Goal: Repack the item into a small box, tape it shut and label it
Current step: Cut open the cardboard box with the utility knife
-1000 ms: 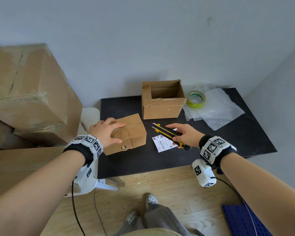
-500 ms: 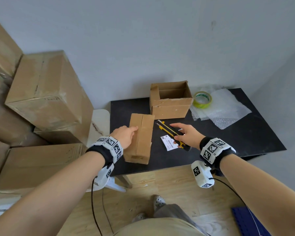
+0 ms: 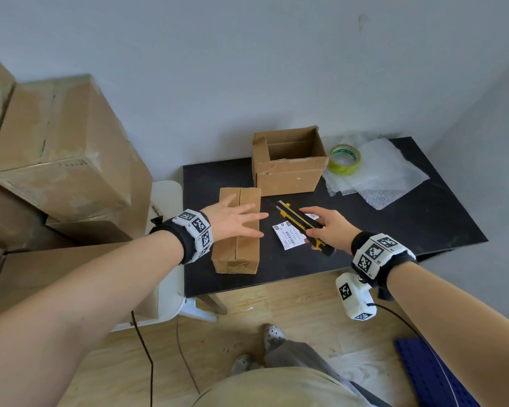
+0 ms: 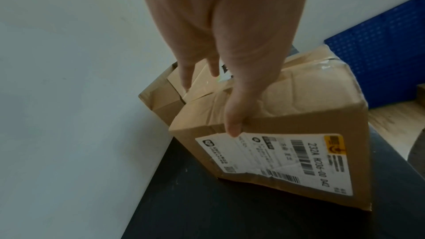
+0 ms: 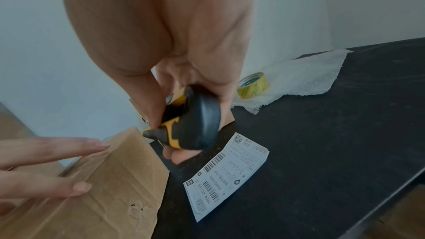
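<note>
Here, left hand (image 3: pixel 232 220) flat, fingers straight, on sealed box (image 3: pixel 238 251); right hand (image 3: pixel 328 229) gripping utility knife (image 3: pixel 301 226) just beside.

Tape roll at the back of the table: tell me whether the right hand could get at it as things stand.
Probably yes, but not at once. The tape roll lies exposed on the bubble wrap, nothing between it and the right hand. That hand grips the utility knife, which it should set down first.

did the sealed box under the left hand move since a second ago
Yes. The sealed box turned from skewed to lengthwise, its far end now near the open box.
</note>
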Tool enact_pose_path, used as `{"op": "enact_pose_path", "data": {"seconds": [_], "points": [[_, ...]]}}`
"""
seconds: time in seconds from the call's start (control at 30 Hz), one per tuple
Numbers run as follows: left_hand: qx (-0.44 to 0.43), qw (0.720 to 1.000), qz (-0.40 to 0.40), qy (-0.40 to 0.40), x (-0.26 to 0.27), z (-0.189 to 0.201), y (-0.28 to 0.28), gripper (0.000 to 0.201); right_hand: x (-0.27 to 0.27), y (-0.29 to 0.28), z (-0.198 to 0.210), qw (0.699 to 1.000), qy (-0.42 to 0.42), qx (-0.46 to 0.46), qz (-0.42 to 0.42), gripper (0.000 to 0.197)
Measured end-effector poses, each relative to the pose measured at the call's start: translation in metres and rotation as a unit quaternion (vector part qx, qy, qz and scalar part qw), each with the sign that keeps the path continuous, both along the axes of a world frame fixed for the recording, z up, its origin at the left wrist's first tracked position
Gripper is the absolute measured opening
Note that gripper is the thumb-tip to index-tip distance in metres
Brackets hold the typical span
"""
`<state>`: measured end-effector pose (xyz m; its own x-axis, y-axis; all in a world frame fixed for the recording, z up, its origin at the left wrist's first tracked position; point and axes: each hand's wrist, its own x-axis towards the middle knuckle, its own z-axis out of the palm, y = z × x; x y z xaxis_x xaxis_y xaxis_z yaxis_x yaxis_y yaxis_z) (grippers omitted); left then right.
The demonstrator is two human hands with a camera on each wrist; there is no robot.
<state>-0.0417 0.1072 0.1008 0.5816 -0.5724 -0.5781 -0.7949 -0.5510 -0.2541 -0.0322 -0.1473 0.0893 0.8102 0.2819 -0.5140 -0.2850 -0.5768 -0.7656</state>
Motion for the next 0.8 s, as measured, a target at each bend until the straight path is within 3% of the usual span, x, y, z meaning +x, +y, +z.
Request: {"op": "enact_pose_path", "data": {"seconds": [0.13, 0.27, 0.43, 0.57, 0.8], "points": [[0.000, 0.997, 0.059, 0.039, 0.003, 0.001, -0.001, 0.080, 0.001, -0.001, -0.002, 1.000, 0.007, 0.002, -0.002, 0.053], [-0.011, 0.990, 0.132, 0.040, 0.011, 0.005, -0.001, 0.074, 0.005, -0.004, -0.004, 1.000, 0.005, 0.015, -0.015, 0.052], [0.015, 0.965, 0.256, 0.060, 0.027, 0.016, 0.001, 0.096, 0.012, -0.007, -0.006, 0.999, 0.002, 0.030, -0.029, 0.051], [-0.016, 0.944, 0.322, 0.075, 0.032, 0.009, 0.014, 0.110, 0.013, -0.004, -0.009, 0.999, 0.006, 0.045, -0.029, 0.051], [-0.082, 0.921, 0.380, 0.009, 0.024, -0.008, 0.019, 0.097, 0.013, 0.005, -0.012, 0.997, 0.030, 0.065, -0.025, 0.051]]}}
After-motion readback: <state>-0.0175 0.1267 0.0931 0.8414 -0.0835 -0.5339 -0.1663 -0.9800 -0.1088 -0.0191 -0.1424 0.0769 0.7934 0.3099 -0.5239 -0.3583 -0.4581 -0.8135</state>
